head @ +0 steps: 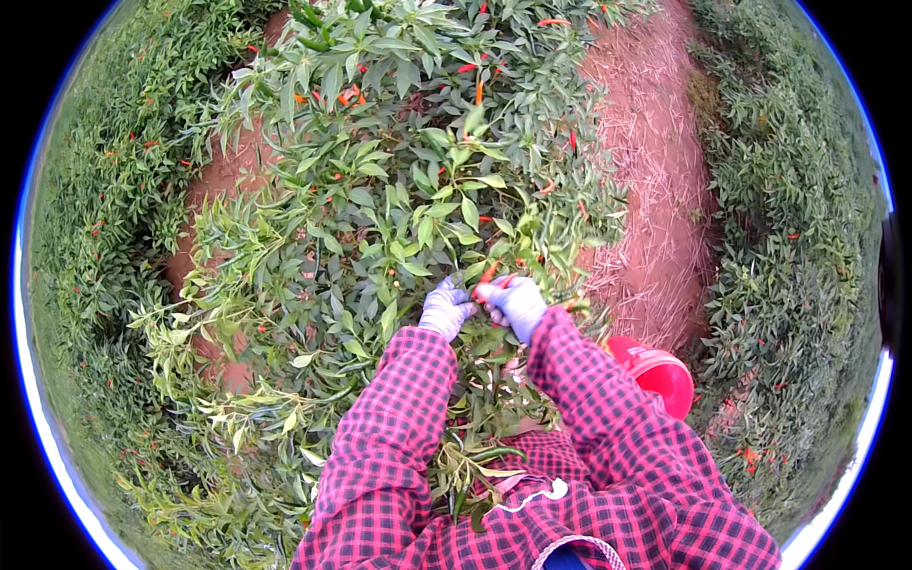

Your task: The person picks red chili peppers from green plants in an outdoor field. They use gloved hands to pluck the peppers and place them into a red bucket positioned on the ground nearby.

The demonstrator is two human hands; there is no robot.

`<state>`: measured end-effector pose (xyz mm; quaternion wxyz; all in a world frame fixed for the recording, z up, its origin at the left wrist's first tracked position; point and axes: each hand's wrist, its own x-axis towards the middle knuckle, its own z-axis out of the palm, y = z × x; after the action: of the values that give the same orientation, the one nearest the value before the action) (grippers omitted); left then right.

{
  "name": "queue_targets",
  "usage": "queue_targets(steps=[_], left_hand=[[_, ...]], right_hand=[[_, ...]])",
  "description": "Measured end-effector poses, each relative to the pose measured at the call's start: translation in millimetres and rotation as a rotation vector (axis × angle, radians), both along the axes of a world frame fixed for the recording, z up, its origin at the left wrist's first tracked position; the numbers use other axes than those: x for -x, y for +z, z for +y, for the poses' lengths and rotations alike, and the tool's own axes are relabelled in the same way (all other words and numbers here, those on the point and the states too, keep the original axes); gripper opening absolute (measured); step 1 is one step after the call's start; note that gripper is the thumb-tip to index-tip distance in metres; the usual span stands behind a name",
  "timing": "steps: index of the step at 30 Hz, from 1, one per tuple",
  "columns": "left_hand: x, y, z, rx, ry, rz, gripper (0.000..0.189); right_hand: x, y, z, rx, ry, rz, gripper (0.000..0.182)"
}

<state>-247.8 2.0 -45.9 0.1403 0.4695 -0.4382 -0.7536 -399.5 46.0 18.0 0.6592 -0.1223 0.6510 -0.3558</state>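
Observation:
My right hand (pixel 519 305), in a pale thin glove, has its fingers closed around red chili peppers (pixel 487 275) whose tips stick out past the fingers. Close beside it, my left hand (pixel 445 309), gloved the same way, reaches into the leaves of a chili plant (pixel 427 214) with its fingers bent. What the left fingers touch is hidden, so I cannot tell whether they grip a stem or a pepper. Red and green chilies hang about the plant, among them a green chili (pixel 499 452) near my waist.
A red plastic bucket (pixel 633 350) stands beyond my right forearm, tilted in view. To the right runs a reddish dirt path (pixel 652 178) strewn with straw. More rows of chili plants (pixel 784 214) grow on both sides, and branches press against my checked shirt.

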Motion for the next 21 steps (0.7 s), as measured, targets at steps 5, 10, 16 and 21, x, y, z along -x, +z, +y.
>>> queue_targets(steps=[5,10,16,21], left_hand=[[-13.7,-10.3,-7.1,0.125,-0.071,-0.110,0.066],[1.2,-27.0,-3.7,0.245,-0.090,-0.245,0.066],[-1.1,-55.3,2.0,0.334,-0.116,-0.324,0.052],[8.0,-1.3,-12.1,0.636,-0.607,-0.614,0.044]], right_hand=[[17.2,-11.3,3.5,0.091,-0.188,-0.526,0.016],[-2.7,-2.3,2.0,0.309,0.000,0.017,0.016],[-16.3,-7.2,-23.6,0.113,0.231,0.390,0.014],[34.6,14.3,0.2,0.393,-0.273,-0.830,0.025]])
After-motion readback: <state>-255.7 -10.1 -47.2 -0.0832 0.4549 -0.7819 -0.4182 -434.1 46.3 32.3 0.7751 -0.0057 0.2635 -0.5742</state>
